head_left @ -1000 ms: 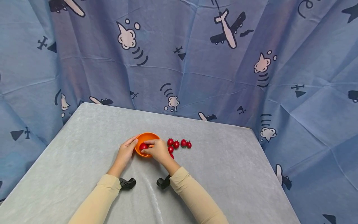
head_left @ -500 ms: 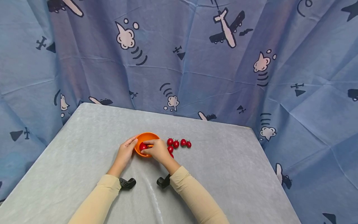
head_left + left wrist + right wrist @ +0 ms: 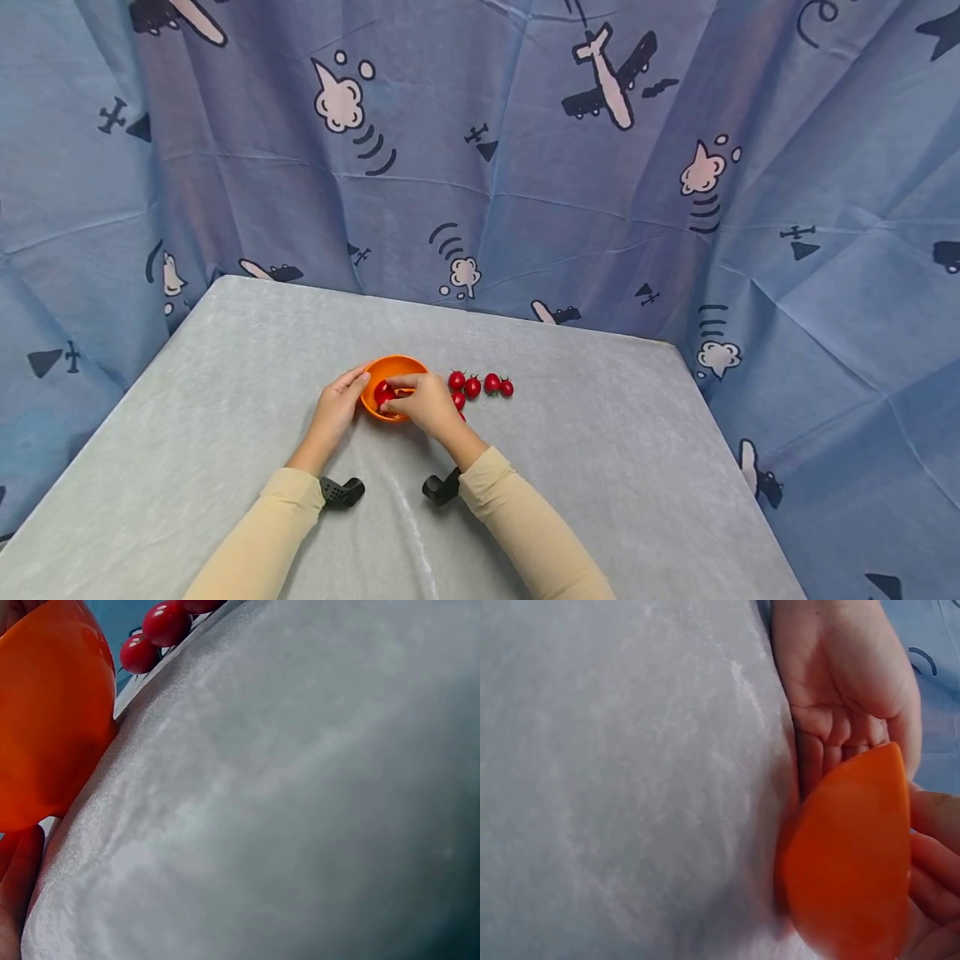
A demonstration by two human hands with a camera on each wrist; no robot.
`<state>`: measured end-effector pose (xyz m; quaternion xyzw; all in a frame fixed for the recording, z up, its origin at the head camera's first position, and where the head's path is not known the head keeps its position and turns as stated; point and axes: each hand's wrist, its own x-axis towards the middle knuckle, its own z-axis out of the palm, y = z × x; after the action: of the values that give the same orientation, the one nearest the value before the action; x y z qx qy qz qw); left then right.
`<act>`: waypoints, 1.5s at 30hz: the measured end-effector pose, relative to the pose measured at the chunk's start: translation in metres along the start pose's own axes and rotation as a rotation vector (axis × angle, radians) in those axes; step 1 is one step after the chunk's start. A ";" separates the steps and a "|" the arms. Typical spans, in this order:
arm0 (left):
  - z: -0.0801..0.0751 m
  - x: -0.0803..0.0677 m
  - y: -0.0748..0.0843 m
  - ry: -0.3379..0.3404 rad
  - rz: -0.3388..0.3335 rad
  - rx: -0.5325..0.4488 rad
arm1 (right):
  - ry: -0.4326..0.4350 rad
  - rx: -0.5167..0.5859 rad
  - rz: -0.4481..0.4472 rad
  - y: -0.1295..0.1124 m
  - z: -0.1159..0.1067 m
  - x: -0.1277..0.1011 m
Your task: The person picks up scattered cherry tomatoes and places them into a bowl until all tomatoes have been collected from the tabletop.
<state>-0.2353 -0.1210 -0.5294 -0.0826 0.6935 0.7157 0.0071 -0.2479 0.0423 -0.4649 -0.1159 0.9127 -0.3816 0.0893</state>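
A small orange bowl (image 3: 395, 368) stands on the grey table cloth (image 3: 225, 375). My left hand (image 3: 351, 393) cups its left wall, thumb by the rim; the right wrist view shows that palm (image 3: 847, 682) against the bowl (image 3: 847, 862). My right hand (image 3: 395, 394) reaches over the bowl's near rim and pinches a red cherry tomato (image 3: 383, 390) inside it. Several more cherry tomatoes (image 3: 472, 386) lie in a row on the cloth just right of the bowl, and one (image 3: 458, 400) lies partly behind my right hand. Two of them (image 3: 165, 622) show past the bowl (image 3: 45, 712) in the left wrist view.
A blue curtain with aeroplane and cloud prints (image 3: 525, 167) hangs round the back and both sides of the table. Black wrist mounts (image 3: 341, 490) sit under my forearms. The table's right edge (image 3: 720, 417) drops off close to the curtain.
Hardly anything differs. My right hand has shifted very slightly at the tomato inside the bowl; the left hand and the bowl have stayed put.
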 end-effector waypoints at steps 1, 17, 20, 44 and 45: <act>0.000 0.000 0.000 0.000 -0.003 0.000 | 0.003 0.015 0.009 0.000 -0.001 0.000; 0.001 -0.001 0.006 0.005 -0.039 -0.027 | 0.102 0.254 0.023 0.023 -0.030 -0.015; 0.000 0.001 0.001 0.009 -0.023 -0.015 | 0.109 0.301 0.032 0.028 -0.035 -0.018; 0.002 0.003 -0.003 0.017 -0.023 0.005 | 0.252 0.349 0.078 0.059 -0.055 -0.042; 0.002 0.003 -0.003 0.015 -0.022 0.005 | 0.256 0.350 0.085 0.060 -0.055 -0.043</act>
<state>-0.2378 -0.1194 -0.5325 -0.0956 0.6944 0.7132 0.0100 -0.2291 0.1322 -0.4668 -0.0105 0.8404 -0.5419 0.0077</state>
